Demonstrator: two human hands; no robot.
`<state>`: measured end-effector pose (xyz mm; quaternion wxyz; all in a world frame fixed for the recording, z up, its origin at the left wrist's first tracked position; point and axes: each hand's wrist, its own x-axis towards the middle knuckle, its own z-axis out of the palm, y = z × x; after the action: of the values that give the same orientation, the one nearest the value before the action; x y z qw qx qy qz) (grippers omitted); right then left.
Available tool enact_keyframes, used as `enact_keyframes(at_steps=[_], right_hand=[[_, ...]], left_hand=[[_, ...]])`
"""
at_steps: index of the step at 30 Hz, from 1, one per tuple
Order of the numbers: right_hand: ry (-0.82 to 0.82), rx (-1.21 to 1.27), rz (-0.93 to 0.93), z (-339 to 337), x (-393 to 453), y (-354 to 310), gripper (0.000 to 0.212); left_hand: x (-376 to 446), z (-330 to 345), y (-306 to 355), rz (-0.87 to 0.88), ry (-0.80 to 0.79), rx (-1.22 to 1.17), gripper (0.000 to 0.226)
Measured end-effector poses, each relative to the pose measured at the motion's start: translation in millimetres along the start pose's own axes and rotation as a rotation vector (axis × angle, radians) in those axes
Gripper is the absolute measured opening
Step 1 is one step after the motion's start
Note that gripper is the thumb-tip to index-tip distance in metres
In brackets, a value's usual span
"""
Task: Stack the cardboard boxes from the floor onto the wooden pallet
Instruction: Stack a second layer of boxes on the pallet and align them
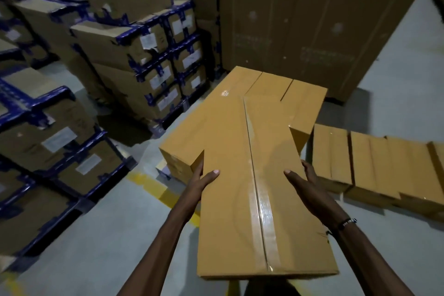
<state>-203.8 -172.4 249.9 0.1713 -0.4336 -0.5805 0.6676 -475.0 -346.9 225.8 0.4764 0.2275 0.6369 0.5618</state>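
- A long cardboard box (259, 199), sealed by a glossy strip of clear tape along its top seam, is held lengthwise in front of the person; its contents are hidden.
- The left hand (201, 182) clasps its left edge, thumb on top.
- The right hand (310, 187) grips the right edge, thumb on the lid.
- Its far end lies over stacked plain boxes (216, 115); the pallet beneath cannot be made out.
- More boxes (374, 163) sit on the grey floor (108, 235) at right.
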Motion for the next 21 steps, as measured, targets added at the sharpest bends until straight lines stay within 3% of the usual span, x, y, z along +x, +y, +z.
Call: enact_keyframes(at_steps=[3, 6, 10, 15, 21], right_hand=[[0.086, -0.024, 0.014, 14.6, 13.1, 0.1, 0.099], [0.171, -0.055, 0.043, 26.6, 31.5, 0.3, 0.088], [0.252, -0.037, 0.085, 43.1, 63.4, -9.6, 0.083], [0.298, -0.052, 0.068, 52.9, 108.3, -7.0, 0.082], [0.352, -0.045, 0.097, 61.5, 160.2, -11.9, 0.086]], left_hand=[[26.0, -16.0, 14.3, -0.022, -0.042, 0.099, 0.082], [58.9, -30.3, 23.7, -0.061, -0.113, 0.164, 0.068], [111.4, -45.9, 29.9, -0.091, -0.160, 0.260, 0.081], [174.9, -60.5, 45.6, -0.111, -0.235, 0.322, 0.069], [248.6, -83.0, 53.3, -0.136, -0.321, 0.431, 0.082]])
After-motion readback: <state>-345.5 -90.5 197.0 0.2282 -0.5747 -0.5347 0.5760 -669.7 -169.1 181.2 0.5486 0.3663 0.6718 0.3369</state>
